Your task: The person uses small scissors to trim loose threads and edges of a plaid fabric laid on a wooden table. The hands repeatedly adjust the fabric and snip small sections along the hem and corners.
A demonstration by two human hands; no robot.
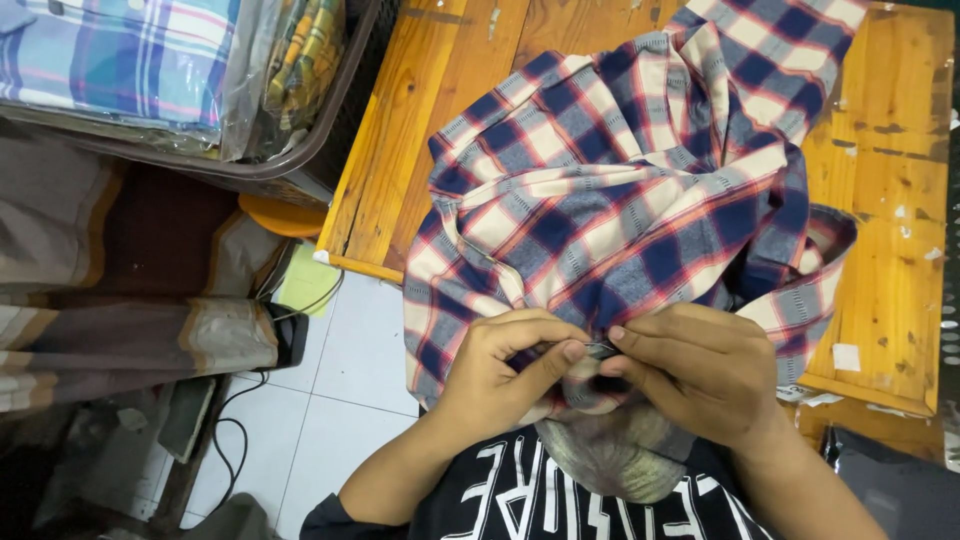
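Plaid flannel, a shirt (620, 190) in blue, red and cream, lies heaped over the worktop's (890, 250) near edge, spilling toward the person. Both hands meet at its lower hem: the left hand (500, 375) and right hand (700, 365) have their fingers pinched together on one small spot of cloth, seemingly holding it steady for close work.

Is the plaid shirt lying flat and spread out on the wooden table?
No: the plaid shirt is bunched and draped off the wooden table edge, with both the left hand and right hand pinching it.
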